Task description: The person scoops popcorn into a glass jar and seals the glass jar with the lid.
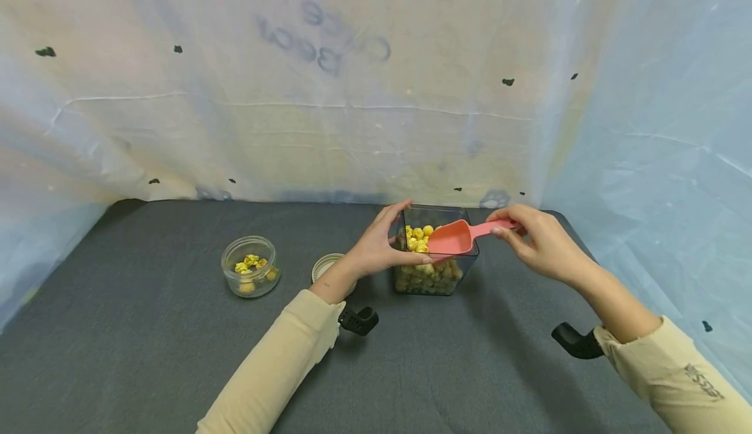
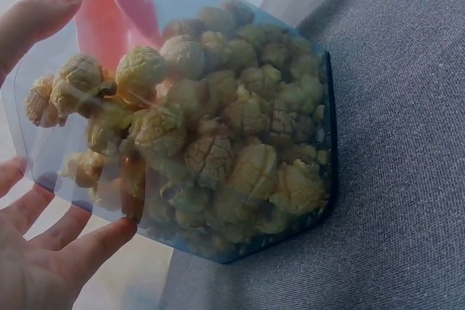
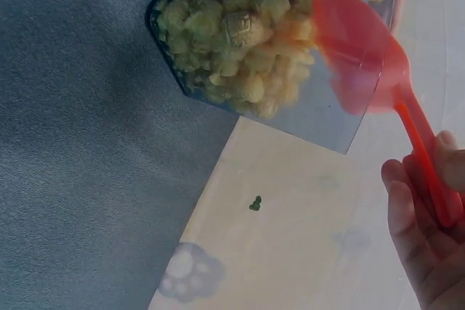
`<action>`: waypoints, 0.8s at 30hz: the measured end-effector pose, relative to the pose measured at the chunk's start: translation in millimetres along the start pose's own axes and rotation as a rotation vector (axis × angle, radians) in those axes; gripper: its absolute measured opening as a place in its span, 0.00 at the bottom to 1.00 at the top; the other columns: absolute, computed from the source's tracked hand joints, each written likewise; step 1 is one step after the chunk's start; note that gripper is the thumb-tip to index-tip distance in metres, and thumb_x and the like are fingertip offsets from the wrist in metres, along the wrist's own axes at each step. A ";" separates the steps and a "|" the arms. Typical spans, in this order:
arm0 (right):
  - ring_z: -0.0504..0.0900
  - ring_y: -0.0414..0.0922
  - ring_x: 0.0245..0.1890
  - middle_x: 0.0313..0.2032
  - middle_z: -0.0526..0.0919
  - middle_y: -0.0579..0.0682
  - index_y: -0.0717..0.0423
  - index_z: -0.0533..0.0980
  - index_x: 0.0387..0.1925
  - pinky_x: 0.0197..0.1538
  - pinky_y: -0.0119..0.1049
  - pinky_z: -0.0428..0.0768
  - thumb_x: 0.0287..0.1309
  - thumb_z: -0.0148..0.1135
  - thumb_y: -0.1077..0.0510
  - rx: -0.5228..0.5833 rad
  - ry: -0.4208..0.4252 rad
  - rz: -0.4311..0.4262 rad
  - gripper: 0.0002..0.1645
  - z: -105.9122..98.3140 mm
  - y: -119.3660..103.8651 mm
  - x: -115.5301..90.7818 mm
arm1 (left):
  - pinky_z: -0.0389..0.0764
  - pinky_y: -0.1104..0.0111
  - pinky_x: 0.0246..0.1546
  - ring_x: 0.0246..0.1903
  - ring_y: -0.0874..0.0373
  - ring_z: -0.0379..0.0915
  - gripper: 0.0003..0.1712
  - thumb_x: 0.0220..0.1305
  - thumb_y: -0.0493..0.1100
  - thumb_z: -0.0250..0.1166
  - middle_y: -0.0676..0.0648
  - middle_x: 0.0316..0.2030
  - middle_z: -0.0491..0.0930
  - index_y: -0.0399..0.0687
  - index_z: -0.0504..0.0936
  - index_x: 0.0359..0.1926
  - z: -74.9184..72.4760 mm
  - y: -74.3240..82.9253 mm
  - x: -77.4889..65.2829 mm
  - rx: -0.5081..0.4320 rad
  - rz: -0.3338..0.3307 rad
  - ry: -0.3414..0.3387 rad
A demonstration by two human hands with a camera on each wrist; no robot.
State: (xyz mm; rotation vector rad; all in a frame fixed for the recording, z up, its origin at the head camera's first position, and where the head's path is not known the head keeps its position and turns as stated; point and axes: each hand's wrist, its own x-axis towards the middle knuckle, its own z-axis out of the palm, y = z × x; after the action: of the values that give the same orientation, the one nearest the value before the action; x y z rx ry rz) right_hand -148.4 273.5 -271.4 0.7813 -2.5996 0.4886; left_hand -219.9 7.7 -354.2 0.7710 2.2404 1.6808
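A clear square container (image 1: pixel 431 276) holding yellow popcorn (image 2: pixel 240 128) stands on the dark table. My left hand (image 1: pixel 378 245) grips its upper part from the left, thumb along the near rim and fingers round the far side. My right hand (image 1: pixel 537 241) pinches the handle of a pink scoop (image 1: pixel 455 237). The scoop's bowl dips inside the container's mouth, its front edge against the popcorn in the right wrist view. To the left, a round glass jar (image 1: pixel 249 267) has a few popcorn pieces in it.
A round lid (image 1: pixel 326 265) lies on the table (image 1: pixel 153 356), partly behind my left wrist. A pale plastic sheet (image 1: pixel 352 127) hangs along the table's far edge, and another bluish sheet rises at the right. Black wrist mounts (image 1: pixel 578 341) stick out beneath both sleeves.
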 end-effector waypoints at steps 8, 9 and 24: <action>0.75 0.38 0.29 0.33 0.81 0.48 0.60 0.80 0.42 0.34 0.32 0.76 0.57 0.64 0.67 0.015 -0.030 0.001 0.10 6.2 2.7 7.1 | 0.67 0.51 0.64 0.71 0.51 0.48 0.58 0.48 0.47 0.77 0.53 0.72 0.51 0.67 0.51 0.74 -1.1 4.4 -2.3 0.007 -0.026 0.000; 0.75 0.37 0.29 0.32 0.81 0.48 0.60 0.79 0.42 0.34 0.32 0.76 0.57 0.64 0.67 0.019 -0.033 -0.004 0.10 7.8 3.1 7.6 | 0.67 0.52 0.64 0.71 0.51 0.49 0.58 0.48 0.46 0.77 0.53 0.72 0.51 0.67 0.51 0.74 -0.8 4.6 -2.3 0.007 -0.028 0.004; 0.73 0.39 0.23 0.31 0.77 0.50 0.61 0.78 0.44 0.25 0.31 0.73 0.64 0.58 0.64 0.193 -0.061 0.152 0.08 35.0 7.6 1.3 | 0.68 0.53 0.64 0.70 0.53 0.51 0.57 0.48 0.46 0.77 0.54 0.71 0.52 0.68 0.52 0.73 0.8 1.1 -0.2 -0.003 -0.017 0.017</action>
State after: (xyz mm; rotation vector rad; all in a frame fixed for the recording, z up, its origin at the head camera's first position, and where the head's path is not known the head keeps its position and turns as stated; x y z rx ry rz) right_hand -162.8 263.9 -302.8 0.6694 -2.7106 0.7818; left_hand -219.0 8.4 -353.4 0.7377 2.2489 1.6882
